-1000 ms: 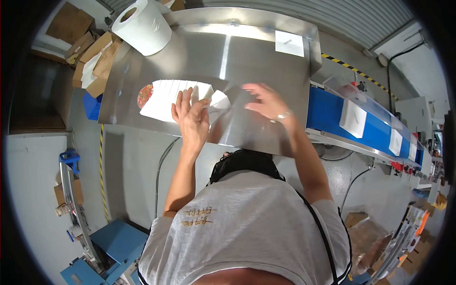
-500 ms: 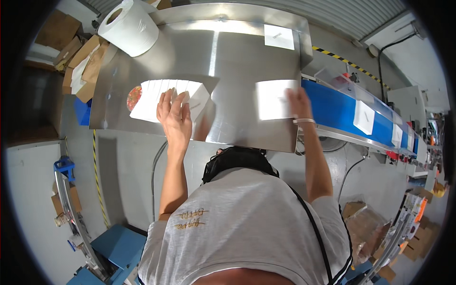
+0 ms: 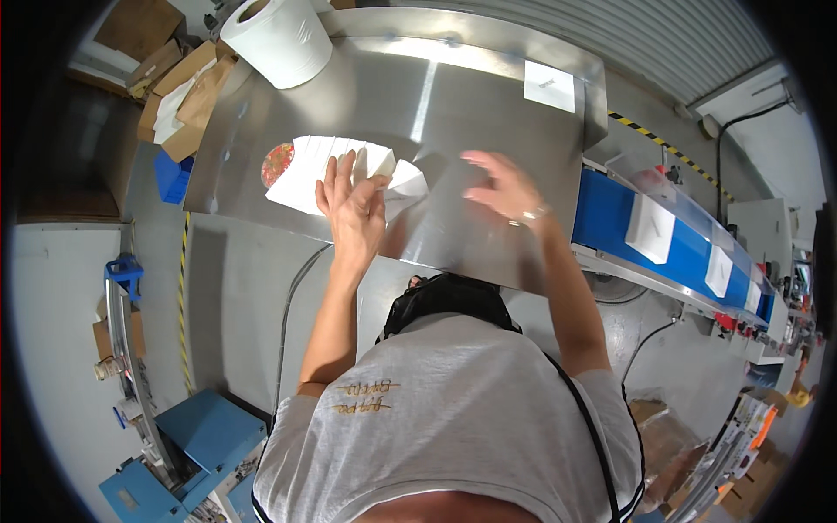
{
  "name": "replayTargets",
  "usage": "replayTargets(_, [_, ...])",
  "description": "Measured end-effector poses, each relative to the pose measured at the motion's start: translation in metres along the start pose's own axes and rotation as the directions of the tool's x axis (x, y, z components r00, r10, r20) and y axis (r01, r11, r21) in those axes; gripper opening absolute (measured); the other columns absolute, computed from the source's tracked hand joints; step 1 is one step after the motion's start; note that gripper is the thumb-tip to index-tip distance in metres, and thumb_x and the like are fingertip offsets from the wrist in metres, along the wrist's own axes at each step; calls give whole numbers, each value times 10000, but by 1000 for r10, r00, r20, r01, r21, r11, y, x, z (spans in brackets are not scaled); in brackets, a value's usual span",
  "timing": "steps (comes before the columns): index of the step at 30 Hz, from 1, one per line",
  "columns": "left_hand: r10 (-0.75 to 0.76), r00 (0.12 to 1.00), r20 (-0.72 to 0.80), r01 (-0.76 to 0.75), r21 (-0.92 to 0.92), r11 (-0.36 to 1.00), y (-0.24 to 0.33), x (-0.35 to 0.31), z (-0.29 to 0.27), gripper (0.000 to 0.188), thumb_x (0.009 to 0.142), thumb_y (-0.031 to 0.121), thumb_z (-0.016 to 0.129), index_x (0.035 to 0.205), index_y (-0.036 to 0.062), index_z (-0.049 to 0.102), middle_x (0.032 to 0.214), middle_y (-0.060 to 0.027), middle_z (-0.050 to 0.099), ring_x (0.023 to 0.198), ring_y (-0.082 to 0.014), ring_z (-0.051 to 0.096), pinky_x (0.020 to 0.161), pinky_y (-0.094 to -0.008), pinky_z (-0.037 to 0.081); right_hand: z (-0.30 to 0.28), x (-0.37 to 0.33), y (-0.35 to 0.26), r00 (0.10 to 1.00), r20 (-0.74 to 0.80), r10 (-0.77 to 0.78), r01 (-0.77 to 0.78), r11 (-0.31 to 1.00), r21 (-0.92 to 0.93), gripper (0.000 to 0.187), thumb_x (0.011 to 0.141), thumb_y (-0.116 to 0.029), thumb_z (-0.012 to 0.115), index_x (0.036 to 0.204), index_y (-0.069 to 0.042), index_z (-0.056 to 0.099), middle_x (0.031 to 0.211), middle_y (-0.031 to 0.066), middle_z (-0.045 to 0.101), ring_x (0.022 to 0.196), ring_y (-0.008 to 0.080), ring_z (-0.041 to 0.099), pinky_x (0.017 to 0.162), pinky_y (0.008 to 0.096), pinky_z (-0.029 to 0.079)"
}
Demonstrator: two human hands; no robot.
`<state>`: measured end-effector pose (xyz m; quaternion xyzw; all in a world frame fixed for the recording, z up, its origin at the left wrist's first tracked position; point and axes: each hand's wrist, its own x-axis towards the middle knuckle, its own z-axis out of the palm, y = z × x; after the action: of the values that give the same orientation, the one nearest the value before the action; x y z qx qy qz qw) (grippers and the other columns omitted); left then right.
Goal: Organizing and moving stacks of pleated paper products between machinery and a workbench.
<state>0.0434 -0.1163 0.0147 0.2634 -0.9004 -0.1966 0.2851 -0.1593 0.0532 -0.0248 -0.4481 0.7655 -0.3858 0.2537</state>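
Observation:
My left hand (image 3: pixel 353 205) lies over a fanned row of white flat packets (image 3: pixel 301 179) on the metal table, its fingers spread. The thumb is at the row's right end, where the front packet (image 3: pixel 407 185) tilts away from the others. A round red, speckled patch (image 3: pixel 277 166) shows at the row's left end. Over bare metal to the right of the row, my right hand (image 3: pixel 506 187) hangs with fingers apart and nothing in it, slightly blurred. On the blue conveyor belt (image 3: pixel 602 209) to the right lies a white packet (image 3: pixel 650 228), with others farther along.
The steel table (image 3: pixel 453 113) has a raised back edge. At its far left stands a big white roll (image 3: pixel 279 44), and a white card (image 3: pixel 549 85) lies in the far right corner. Open cardboard boxes (image 3: pixel 187 96) and a blue bin (image 3: pixel 173 177) are beyond the left edge.
My right hand has left a packet at the table's right edge and swung left; that packet is now on the belt. The row's front packet has come apart from the rest. The view has shifted.

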Motion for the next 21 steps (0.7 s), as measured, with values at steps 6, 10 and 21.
replayTargets(6, [15,997,77,-16,6,1000,6,5,-5,312,747,81,688,1052,145,667,1412,-188,391,1366,-394,252,1106,-532,112,45,58,-18,953,154,-260,265,964,-13,513,771,-230,724,1240,-121,550,1325,104,475,1232,269,435,1010,368,390])
replayTargets(10, [-44,999,12,43,48,998,-8,4,-2,482,801,263,691,1234,92,567,1435,-219,330,1378,-382,222,1104,-543,115,30,31,-13,990,65,-123,103,962,252,436,820,-271,700,1168,-48,562,1199,114,544,1120,205,502,949,326,416])
replayTargets(21, [31,991,-131,-24,54,998,-16,8,4,303,766,-10,634,1048,92,668,1267,-181,532,1237,-382,434,1055,-492,291,-90,-126,157,419,-804,422,-676,736,34,539,813,-429,681,1130,-7,573,1051,190,627,951,318,601,867,406,459])
